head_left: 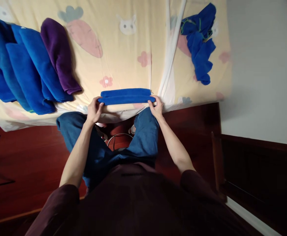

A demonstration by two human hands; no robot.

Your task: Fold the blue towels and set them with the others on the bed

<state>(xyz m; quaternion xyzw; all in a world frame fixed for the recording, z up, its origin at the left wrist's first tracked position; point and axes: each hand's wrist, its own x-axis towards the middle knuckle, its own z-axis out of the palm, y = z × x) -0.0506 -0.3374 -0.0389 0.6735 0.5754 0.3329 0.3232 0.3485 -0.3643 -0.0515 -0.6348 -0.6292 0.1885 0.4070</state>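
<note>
A blue towel (126, 96), folded into a long narrow strip, lies at the near edge of the bed (123, 62). My left hand (94, 109) pinches the strip's left end, fingers closed on the cloth. My right hand (156, 106) grips the right end the same way. Both arms reach forward from my body, over my blue-trousered knees.
Several folded blue towels (22, 72) and a purple one (59, 54) lie overlapping on the bed's left. A crumpled blue cloth (200, 42) lies at the far right. The sheet is yellow with carrot and bunny prints. Red-brown floor (22, 157) lies below; dark furniture (256, 177) stands at right.
</note>
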